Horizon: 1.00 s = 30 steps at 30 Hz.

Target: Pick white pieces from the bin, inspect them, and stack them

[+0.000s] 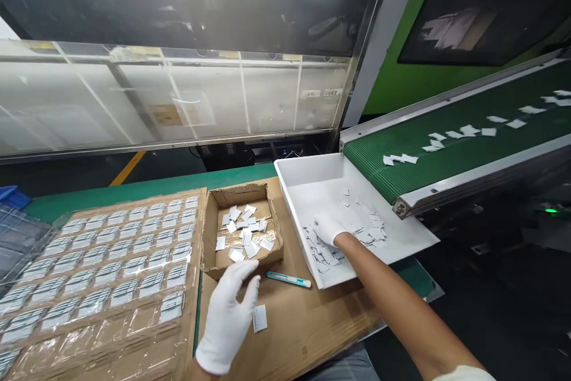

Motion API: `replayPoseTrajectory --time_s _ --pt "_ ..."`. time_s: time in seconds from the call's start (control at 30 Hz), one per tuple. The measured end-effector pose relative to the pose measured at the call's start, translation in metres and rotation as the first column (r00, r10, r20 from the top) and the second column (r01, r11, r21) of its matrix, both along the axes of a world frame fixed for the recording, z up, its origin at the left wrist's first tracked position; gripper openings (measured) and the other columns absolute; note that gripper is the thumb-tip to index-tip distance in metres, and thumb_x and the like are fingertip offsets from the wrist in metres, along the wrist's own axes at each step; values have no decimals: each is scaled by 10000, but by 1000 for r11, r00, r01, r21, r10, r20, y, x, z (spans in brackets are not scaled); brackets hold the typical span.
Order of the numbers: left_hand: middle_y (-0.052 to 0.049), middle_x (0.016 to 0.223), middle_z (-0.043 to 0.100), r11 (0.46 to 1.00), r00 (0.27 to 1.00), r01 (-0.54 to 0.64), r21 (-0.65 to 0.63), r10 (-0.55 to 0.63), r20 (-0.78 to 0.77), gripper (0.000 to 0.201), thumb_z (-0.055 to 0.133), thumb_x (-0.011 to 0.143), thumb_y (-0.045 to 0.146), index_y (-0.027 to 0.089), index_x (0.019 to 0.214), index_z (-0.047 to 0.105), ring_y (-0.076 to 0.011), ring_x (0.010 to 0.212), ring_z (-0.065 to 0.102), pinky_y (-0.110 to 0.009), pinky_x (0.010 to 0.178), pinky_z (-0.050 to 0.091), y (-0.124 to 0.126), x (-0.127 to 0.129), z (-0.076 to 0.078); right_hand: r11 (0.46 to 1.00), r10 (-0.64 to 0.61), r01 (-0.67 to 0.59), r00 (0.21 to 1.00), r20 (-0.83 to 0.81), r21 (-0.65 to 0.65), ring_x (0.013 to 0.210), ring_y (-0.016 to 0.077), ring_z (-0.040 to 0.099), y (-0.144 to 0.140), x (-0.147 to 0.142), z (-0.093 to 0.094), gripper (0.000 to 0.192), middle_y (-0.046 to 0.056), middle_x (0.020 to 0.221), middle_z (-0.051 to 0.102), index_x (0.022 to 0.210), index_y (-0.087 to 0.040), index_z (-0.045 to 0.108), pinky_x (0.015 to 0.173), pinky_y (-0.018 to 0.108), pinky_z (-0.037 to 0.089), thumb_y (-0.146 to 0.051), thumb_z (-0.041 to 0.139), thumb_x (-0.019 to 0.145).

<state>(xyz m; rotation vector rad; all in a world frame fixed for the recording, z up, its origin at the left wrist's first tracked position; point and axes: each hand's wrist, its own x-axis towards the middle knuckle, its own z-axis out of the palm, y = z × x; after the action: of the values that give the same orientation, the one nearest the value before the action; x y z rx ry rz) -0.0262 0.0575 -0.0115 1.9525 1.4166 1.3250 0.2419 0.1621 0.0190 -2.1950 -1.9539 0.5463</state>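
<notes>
the right hand (329, 229), in a white glove, reaches down into the white tray (307, 172), fingers bent low over the white pieces (322, 255) heaped along its near left side; whether it grips any cannot be told. the left hand (245, 286), gloved too, is half open, thumb and fingers parted with nothing visible between them, by the front edge of the cardboard box (241, 195); contact there is unclear. one small stack (260, 318) lies flat just beside that hand, within easy reach.

the box holds scattered pieces, well apart from the tray's heap, perhaps to keep two lots from mixing. a blue cutter (288, 279) lies between box and tray, probably to stay handy. the tray sits under the low end of the green belt (370, 158), likely so pieces drop straight in; more lie along the belt. left of the box, a clear plastic holder (134, 326) has rows of pockets, most filled with overlapping pieces, the nearest bare, which seems to keep them in even groups.
</notes>
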Motion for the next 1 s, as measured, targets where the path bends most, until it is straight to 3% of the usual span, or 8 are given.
replayPoseTrajectory --time_s 0.13,0.37,0.53,0.67,0.8,0.9,0.93,1.0 --pt "-63 988 748 994 991 9 -110 6 134 197 619 836 248 237 1011 709 -235 908 712 -336 836 584 -33 9 -9 997 0 2 1000 26 -71 1014 231 636 3 1 -5 290 71 1210 617 1194 -175 603 846 404 550 -322 593 945" --pt "-73 980 764 947 975 74 -313 -3 220 197 631 815 238 227 990 722 -234 882 726 -333 834 593 -47 20 -19 992 23 -11 995 96 -125 949 202 656 4 8 -4 275 80 1129 648 1158 -144 609 817 393 556 -319 595 945" --pt "-75 978 764 928 967 132 -349 -44 251 185 619 824 221 231 972 729 -219 870 726 -288 775 602 -52 28 -19 993 39 -28 995 90 -117 829 163 651 -10 10 -5 213 40 976 672 1017 -146 641 768 355 544 -339 583 948" --pt "-75 957 766 934 966 157 -321 -78 246 174 611 833 229 227 954 735 -204 843 724 -281 771 601 -57 29 -22 1000 -28 29 998 53 -7 703 157 605 -18 10 3 170 24 787 652 856 -156 624 670 303 469 -296 567 933" --pt "-76 960 763 921 957 157 -357 -53 284 170 611 828 250 219 944 731 -204 858 722 -297 803 594 -60 27 -25 988 -61 69 996 -67 136 692 180 595 -42 3 22 160 45 723 650 767 -192 560 640 283 399 -214 508 916" --pt "-80 924 760 872 928 176 -456 8 373 200 636 820 319 199 955 723 -210 826 719 -309 776 595 -59 27 -18 986 33 6 971 -235 165 650 148 590 -77 -15 32 216 -5 684 629 760 -210 537 630 239 421 -289 460 946" --pt "-77 888 757 848 906 197 -493 35 423 235 639 823 357 189 969 716 -206 784 716 -310 747 596 -58 27 -14 988 85 -37 941 -329 151 613 136 577 -91 -23 33 236 -24 649 607 752 -213 541 601 224 423 -310 454 949" --pt "-51 763 733 802 837 273 -531 74 542 344 629 828 443 165 1021 694 -186 659 692 -309 670 589 -55 29 -5 984 175 -132 801 -572 116 589 124 550 -115 -41 33 204 -37 639 586 752 -210 575 574 212 420 -300 506 922"
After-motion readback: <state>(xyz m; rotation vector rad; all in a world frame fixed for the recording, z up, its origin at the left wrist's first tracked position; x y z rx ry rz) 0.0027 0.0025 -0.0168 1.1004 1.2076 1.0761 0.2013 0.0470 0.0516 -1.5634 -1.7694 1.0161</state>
